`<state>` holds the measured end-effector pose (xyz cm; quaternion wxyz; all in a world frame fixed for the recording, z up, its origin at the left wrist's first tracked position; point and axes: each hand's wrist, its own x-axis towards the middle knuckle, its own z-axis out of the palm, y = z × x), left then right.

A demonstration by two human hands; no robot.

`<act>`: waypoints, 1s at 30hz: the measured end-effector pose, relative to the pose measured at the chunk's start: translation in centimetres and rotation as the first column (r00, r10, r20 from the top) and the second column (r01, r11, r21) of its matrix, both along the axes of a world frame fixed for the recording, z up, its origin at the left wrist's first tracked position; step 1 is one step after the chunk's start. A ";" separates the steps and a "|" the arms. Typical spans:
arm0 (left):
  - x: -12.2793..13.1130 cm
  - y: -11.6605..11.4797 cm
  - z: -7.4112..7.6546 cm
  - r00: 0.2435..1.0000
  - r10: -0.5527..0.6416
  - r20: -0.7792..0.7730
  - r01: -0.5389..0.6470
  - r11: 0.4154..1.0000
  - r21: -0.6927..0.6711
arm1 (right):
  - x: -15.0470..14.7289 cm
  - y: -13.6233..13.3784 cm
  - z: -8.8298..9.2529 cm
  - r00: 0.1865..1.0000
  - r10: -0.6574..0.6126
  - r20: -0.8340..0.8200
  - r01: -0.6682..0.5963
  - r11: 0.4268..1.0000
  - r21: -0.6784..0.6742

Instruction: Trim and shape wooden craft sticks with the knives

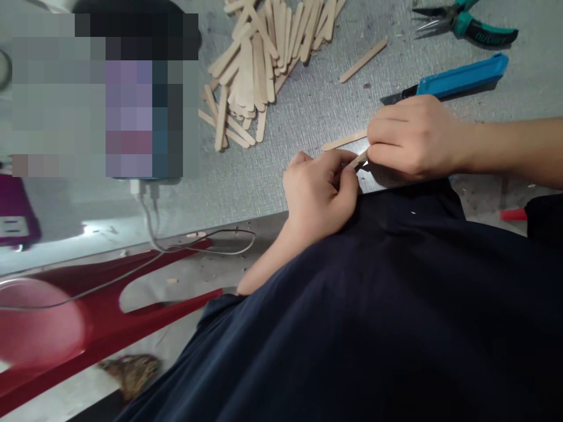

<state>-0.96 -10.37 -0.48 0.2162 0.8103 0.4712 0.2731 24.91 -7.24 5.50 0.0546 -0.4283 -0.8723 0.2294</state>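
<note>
Bench (310, 99): grey, finely textured, scattered with dark marks and specks. At the top centre lies a loose heap of sticks (250, 73) — flat, pale, crossing and overlapping. One lone stick (363, 60) lies right of it, apart. Further right, a blue knife (457, 77), blade pointing left; above it, green-and-black pliers (488, 34), jaws parted. Near the front edge, another stick (345, 140) — right end hidden, contact with the surface unconfirmed. Far left: a purple item (15, 205), cut off by the frame.
</note>
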 end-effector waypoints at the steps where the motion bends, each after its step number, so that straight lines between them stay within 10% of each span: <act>1: 0.0 0.0 0.0 1.000 -0.003 -0.007 0.003 1.000 -0.001 | -0.1 0.2 -0.1 0.999 -0.030 -0.041 0.029 0.999 -0.023; 6: 0.0 -0.1 0.1 1.000 -0.015 0.003 0.015 1.000 0.003 | 0.2 0.4 -0.5 0.991 0.108 0.082 -0.123 0.973 0.196; 12: 0.1 -0.1 -0.2 1.000 0.001 -0.011 -0.001 1.000 0.006 | 1.5 -0.1 -1.0 0.907 0.271 0.321 -0.409 0.399 0.821; 15: 0.0 -0.1 -0.3 1.000 -0.010 -0.002 0.010 1.000 0.020 | 1.7 -0.1 -1.1 0.912 0.254 0.323 -0.395 0.332 0.857; 18: 0.0 -0.1 -0.4 1.000 -0.012 0.000 0.012 1.000 0.019 | 1.7 -0.2 -1.2 0.905 0.240 0.351 -0.422 0.410 0.809; 24: 0.1 -0.1 -0.7 1.000 0.008 -0.004 -0.008 0.999 0.048 | 1.2 -0.6 -2.0 0.970 0.219 0.109 -0.244 0.834 0.496; 30: 0.0 0.0 -1.2 0.999 0.007 0.044 -0.010 0.998 0.067 | 0.4 -1.5 -1.3 0.999 0.034 0.037 -0.044 0.950 0.310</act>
